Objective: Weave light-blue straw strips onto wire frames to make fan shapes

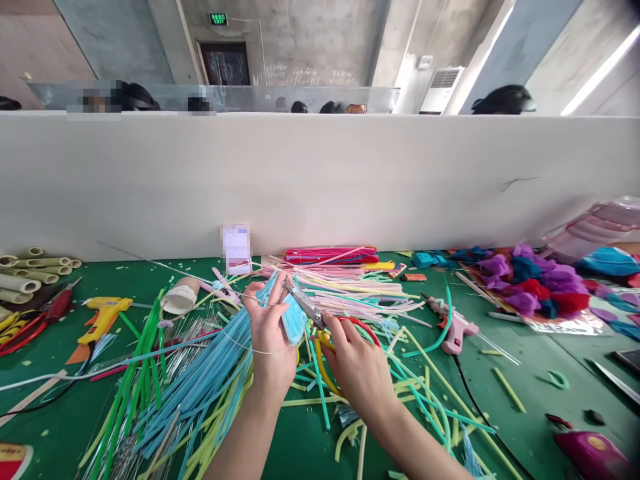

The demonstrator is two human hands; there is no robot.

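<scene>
In the middle of the head view, my left hand point(273, 333) is closed around a small light-blue piece point(294, 321) that looks flat and strip-like. A thin wire point(165, 265) runs out leftward from these fingers. Scissors point(310, 308) with red and yellow handles are gripped in my right hand point(357, 363). Their blades lie against the upper edge of the light-blue piece, near my left fingertips; whether the blades are closed is hard to see. Beneath my left wrist spreads a bundle of long blue strips point(200, 377).
Green strips point(150, 360) and a paper roll point(180, 297) lie left, by a yellow glue gun point(106, 317). A pink glue gun point(457, 327) with its cable sits right, before purple and red petals point(535, 280). Pale strips point(360, 293) lie before a white partition point(320, 180).
</scene>
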